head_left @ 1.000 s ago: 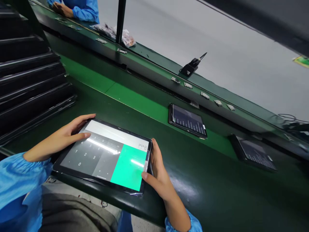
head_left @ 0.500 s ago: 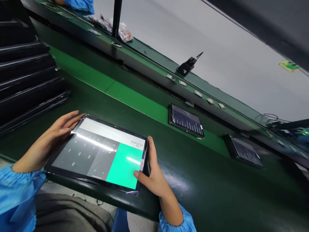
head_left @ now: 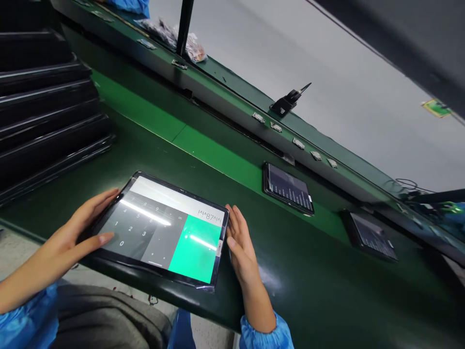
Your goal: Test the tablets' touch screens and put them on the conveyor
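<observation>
A black tablet [head_left: 163, 228] lies at the near edge of the dark green bench [head_left: 298, 271], its screen lit with a grey number pad and a bright green panel. My left hand [head_left: 78, 228] grips the tablet's left edge, thumb resting on the number pad. My right hand [head_left: 240, 242] sits against the tablet's right edge with fingers together and the thumb off the screen. Both sleeves are blue.
Two more lit tablets [head_left: 288, 188] [head_left: 370, 235] lie further right on the bench. A stack of black trays [head_left: 47, 106] stands at the left. A black scanner-like tool [head_left: 288, 101] sits on the raised rail behind, near small metal parts [head_left: 296, 143] and a plastic bag [head_left: 170, 36].
My right thumb has lifted off the green panel and the hand now rests beside the tablet's edge. My left hand slid down the left edge, thumb now on the keypad.
</observation>
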Action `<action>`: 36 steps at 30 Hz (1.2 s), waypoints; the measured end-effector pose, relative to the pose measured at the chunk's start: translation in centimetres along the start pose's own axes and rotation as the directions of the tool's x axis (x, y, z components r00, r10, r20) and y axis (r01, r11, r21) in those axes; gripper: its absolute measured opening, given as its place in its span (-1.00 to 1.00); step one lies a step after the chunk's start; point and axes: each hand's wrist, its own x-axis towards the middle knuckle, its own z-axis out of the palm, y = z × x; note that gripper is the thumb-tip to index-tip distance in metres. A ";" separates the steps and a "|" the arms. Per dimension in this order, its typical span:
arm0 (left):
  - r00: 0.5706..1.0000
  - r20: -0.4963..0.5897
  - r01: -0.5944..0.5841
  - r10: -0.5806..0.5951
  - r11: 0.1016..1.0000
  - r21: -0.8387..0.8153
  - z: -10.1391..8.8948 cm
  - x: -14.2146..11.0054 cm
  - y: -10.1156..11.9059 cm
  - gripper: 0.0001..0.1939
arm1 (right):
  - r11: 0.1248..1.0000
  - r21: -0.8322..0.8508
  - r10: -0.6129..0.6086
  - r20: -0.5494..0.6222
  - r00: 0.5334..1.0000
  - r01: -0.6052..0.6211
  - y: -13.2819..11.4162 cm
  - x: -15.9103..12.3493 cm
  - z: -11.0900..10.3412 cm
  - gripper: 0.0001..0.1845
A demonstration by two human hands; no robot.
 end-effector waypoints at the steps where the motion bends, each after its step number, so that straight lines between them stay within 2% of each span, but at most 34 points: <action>1: 1.000 0.004 -0.029 0.029 0.999 0.026 0.1 -0.3 -0.2 -0.32 | 1.000 0.021 0.009 -0.031 0.999 -0.008 0.0 0.2 0.0 -0.28; 8: 0.994 0.012 -0.108 0.107 0.992 0.063 0.8 -1.3 -0.8 -0.34 | 0.997 0.049 0.070 -0.160 0.985 -0.063 0.4 1.4 -0.4 -0.40; 16: 0.994 0.038 -0.104 0.103 0.994 0.024 1.0 -1.8 -0.5 -0.32 | 0.996 0.075 0.061 -0.214 0.975 -0.045 0.1 2.0 0.4 -0.36; 21: 0.997 0.007 -0.080 0.080 0.997 0.019 1.4 -1.7 -0.1 -0.28 | 0.997 0.057 0.068 -0.218 0.974 -0.057 0.1 2.3 0.3 -0.32; 26: 0.997 0.007 -0.071 0.073 0.987 -0.142 1.2 -1.6 -0.4 -0.39 | 0.997 0.033 0.070 -0.222 0.973 -0.064 0.5 2.6 -0.3 -0.36; 29: 0.999 -0.009 -0.054 0.053 0.979 -0.199 0.9 -1.7 -0.7 -0.44 | 0.999 0.005 0.047 -0.268 0.962 -0.047 0.7 1.5 0.1 -0.38; 32: 0.998 -0.033 -0.056 0.051 0.984 -0.170 0.9 -2.0 -0.9 -0.45 | 0.997 -0.062 0.017 -0.321 0.947 -0.039 0.9 -1.2 1.8 -0.38; 36: 0.997 -0.047 -0.073 0.067 0.985 -0.154 1.0 -2.2 -1.1 -0.45 | 0.983 -0.055 0.141 -0.388 0.911 -0.175 1.5 -5.5 5.4 -0.35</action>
